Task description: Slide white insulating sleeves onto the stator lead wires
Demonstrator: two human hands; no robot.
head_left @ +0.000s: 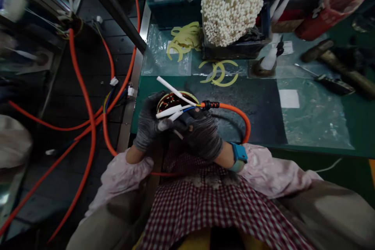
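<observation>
Perhaps the white sleeves [169,111] could slip or snag, as they splay over the yellow-rimmed round part [165,102] at the frame's centre. The left hand [148,121] has its grip curled round that part's left side, thumb by a sleeve; the right hand [203,133] sits at its right, fingers partly hidden, so I cannot tell how its grip stands. A tug from the looping orange cable [245,119] could strain the wires. On the green tabletop [148,90], yellow crescent strips [221,71] lie at upper centre, a hammer [348,66] at upper right. Orange cables [88,97] cross at left.
</observation>
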